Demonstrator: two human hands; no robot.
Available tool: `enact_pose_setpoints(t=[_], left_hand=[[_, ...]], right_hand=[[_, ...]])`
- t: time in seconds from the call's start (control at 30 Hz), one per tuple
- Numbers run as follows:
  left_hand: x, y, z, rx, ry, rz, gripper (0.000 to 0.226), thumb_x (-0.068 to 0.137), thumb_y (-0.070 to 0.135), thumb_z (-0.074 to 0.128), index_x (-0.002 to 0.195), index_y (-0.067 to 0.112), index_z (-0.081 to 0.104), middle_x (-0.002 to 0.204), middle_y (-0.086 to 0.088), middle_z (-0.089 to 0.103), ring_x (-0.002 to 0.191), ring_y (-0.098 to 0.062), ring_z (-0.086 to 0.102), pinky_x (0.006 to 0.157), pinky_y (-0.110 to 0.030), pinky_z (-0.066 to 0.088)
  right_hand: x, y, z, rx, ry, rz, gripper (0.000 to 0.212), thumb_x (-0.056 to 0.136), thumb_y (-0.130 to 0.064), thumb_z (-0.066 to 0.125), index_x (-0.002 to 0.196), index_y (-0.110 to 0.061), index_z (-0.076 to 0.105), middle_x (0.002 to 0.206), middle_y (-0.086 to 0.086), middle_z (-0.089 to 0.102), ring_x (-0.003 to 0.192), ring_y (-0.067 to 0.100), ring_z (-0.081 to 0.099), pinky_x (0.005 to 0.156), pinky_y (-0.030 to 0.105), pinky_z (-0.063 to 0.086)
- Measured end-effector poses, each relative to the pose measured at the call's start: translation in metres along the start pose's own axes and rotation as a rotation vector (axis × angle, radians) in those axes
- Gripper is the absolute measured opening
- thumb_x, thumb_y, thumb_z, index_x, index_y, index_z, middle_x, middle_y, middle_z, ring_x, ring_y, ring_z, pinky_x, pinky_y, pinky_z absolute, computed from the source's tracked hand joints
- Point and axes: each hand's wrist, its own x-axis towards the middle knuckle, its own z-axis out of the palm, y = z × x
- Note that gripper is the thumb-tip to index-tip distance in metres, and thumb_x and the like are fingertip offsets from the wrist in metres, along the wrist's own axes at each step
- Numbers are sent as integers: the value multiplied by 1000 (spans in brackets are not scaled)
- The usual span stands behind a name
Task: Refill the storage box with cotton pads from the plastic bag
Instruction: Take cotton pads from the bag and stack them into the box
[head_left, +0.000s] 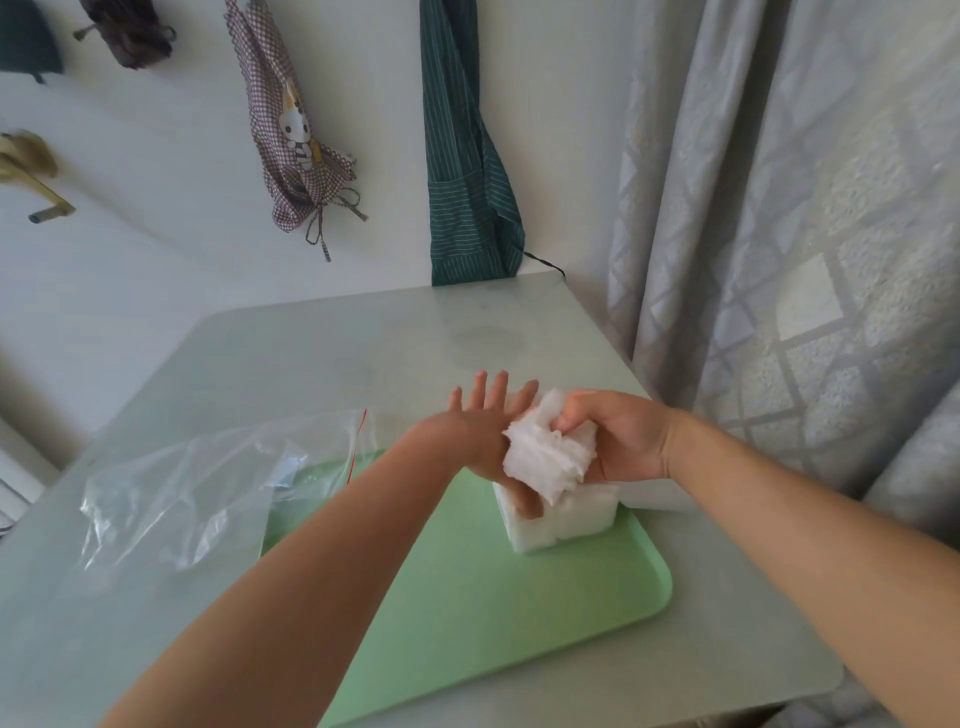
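My right hand (618, 441) grips a stack of white cotton pads (545, 457) just above a clear storage box (561, 522) that holds more white pads. The box stands on a green tray (509, 613). My left hand (478, 421) is held flat with its fingers straight and spread, its edge against the left side of the held stack, and its thumb reaches down toward the box top. A clear plastic bag (197, 483) with a red zip line lies crumpled to the left, partly over the tray.
The tray sits on a pale grey table (363, 353) with rounded corners. A grey curtain (805, 234) hangs close at the right. Aprons and cloth bags hang on the white wall behind the table.
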Motion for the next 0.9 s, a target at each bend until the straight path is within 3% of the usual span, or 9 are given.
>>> enact_pose_setpoints(t=[0.07,0.13,0.23,0.3,0.4,0.47,0.6,0.8,0.9], left_hand=[[1,-2,-1,-22,21,13,132,71,63,74,152,25,-23,162,-8,-7,150,-32,-6,120,-54,7],[7,-7,3,-68,106,38,120,72,53,77,155,21,-3,152,-9,22,143,-32,26,116,-48,25],[11,-12,8,-60,222,55,97,71,44,78,147,17,23,132,-9,41,124,-33,49,103,-47,43],[10,-12,7,-35,257,35,88,71,43,77,141,15,32,126,-8,47,114,-32,57,94,-47,50],[10,-11,6,-17,284,13,78,78,42,71,142,17,33,127,-7,49,111,-33,60,92,-47,51],[10,-12,7,-24,293,10,73,81,39,66,143,19,33,128,-7,48,112,-34,59,94,-47,49],[9,-14,7,-37,322,8,64,85,35,61,141,22,35,126,-5,51,110,-33,60,93,-44,49],[10,-13,3,-34,282,-5,97,62,50,81,142,23,35,125,-4,53,108,-32,62,93,-43,50],[7,-11,2,-31,256,-16,108,54,51,88,143,23,35,127,-4,53,109,-32,61,93,-43,50]], right_hand=[[3,0,1,-49,2,-7,44,64,-16,62,107,-12,70,105,14,65,97,29,61,86,39,48],[6,0,0,-144,56,10,57,65,-17,64,120,-5,59,109,18,61,102,33,56,90,43,45],[10,1,-1,-332,166,60,72,62,-22,67,128,6,51,106,20,61,97,33,58,87,44,46],[10,-1,1,-460,209,74,62,66,-20,68,122,1,55,98,16,61,89,28,59,77,40,47],[9,-4,7,-695,241,61,22,85,-9,63,107,-5,61,92,10,63,83,21,61,71,35,51],[9,-5,6,-827,229,55,27,85,-14,66,110,-4,62,95,10,65,86,21,64,76,39,55],[8,-6,11,-1111,220,14,35,81,-26,76,113,-20,65,106,1,70,97,17,68,89,40,56],[5,3,20,-1302,241,-35,38,74,-24,79,108,-30,65,95,-12,69,86,6,65,76,27,54],[3,6,25,-1423,221,-3,39,71,-20,74,107,-35,65,88,-13,67,79,8,63,69,28,53]])
